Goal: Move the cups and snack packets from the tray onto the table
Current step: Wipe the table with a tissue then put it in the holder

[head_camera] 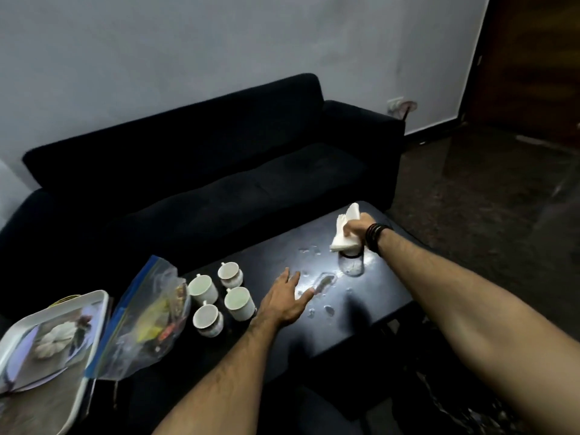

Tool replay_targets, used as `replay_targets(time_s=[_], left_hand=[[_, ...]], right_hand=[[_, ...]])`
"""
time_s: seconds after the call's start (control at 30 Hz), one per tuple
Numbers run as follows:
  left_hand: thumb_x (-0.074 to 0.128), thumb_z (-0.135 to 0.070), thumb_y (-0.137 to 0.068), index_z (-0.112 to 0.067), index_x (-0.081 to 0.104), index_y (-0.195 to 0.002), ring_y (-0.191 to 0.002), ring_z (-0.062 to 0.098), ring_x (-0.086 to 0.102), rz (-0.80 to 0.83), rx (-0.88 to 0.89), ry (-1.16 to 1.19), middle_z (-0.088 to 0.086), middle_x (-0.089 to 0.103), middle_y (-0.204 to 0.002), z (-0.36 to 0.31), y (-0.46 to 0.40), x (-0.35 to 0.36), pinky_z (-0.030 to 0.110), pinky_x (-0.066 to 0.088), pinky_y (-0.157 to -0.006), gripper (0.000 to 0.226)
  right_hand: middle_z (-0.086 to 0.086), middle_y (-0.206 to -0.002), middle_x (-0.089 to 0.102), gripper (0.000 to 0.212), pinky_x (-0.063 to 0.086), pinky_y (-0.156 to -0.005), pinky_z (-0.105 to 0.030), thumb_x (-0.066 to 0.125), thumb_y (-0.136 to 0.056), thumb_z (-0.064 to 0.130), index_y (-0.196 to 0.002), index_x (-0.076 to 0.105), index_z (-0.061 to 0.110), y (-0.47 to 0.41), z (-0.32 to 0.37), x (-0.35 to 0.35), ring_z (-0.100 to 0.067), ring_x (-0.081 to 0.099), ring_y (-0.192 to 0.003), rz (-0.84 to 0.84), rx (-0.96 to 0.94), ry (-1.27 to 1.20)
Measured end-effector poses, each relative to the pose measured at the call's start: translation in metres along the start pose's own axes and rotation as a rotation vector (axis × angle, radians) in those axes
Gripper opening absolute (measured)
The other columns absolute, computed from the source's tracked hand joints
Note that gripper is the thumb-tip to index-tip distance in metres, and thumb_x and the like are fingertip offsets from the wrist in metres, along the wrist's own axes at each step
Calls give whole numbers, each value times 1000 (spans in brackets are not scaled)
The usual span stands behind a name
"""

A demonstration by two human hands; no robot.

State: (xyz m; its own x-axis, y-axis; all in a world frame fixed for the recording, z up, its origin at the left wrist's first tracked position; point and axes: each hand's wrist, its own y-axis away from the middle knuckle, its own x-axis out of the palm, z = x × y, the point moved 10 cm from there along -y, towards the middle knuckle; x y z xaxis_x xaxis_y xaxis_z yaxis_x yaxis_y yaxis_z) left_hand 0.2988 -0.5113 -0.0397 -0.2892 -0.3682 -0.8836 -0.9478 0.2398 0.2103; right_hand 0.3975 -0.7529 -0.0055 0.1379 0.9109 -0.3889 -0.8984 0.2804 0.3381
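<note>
Cups (pixel 219 296) and the snack bag (pixel 147 321) already sit on the worktop (pixel 361 309), right of the tray (pixel 94 309). Left hand (pixel 285 301) rests flat, open; right hand (pixel 357 229) grips tissue (pixel 343 233), likely wiping spills next.

I am reaching both bare forearms forward and away from me. My left hand (pixel 287 298) is lying palm down with the fingers spread and straight, gripping nothing, the thumb angled off to the right. My right arm is stretching much farther out, crossing up from the lower right. My right hand (pixel 357 229) is curling closed around something white, knuckles turned toward me, and I am wearing dark bands (pixel 375 237) stacked around that wrist.
</note>
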Motion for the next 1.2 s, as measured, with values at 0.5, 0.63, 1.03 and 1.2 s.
replay_targets(time_s=[0.5, 0.63, 1.03, 1.2], left_hand=[[43, -57, -94, -26, 12, -156, -152, 20, 10, 142, 0, -88, 3, 4, -165, 9, -56, 43, 44, 22, -121, 76], [44, -56, -93, -24, 20, -154, -151, 18, 12, 116, 1, -84, 1, 8, -165, 20, -66, 47, 41, 22, -121, 73], [41, -58, -94, -21, 18, -155, -150, 17, 17, 266, -36, -100, 3, 19, -163, 46, -71, 93, 32, 15, -121, 75], [39, -58, -95, -20, 17, -156, -151, 16, 13, 274, -56, -91, 1, 10, -165, 51, -72, 101, 34, 14, -123, 76]], right_hand=[[-13, -122, 66, 42, 49, -92, -31, 75, -82, 22, -122, 66, 13, -81, 32, -45, -27, 60, -116, 30, -181, 780], [-8, -122, 67, 51, 49, -78, -29, 78, -78, 27, -126, 64, 16, -92, 36, -24, -22, 64, -104, 145, -175, 1003], [-13, -133, 53, 64, 50, -100, -37, 82, -66, 10, -125, 59, 22, -131, 37, -15, -32, 55, -122, -18, -314, 840], [-12, -123, 64, 61, 50, -92, -28, 88, -61, 10, -119, 68, 14, -136, 14, -57, -27, 59, -117, -130, -192, 479]])
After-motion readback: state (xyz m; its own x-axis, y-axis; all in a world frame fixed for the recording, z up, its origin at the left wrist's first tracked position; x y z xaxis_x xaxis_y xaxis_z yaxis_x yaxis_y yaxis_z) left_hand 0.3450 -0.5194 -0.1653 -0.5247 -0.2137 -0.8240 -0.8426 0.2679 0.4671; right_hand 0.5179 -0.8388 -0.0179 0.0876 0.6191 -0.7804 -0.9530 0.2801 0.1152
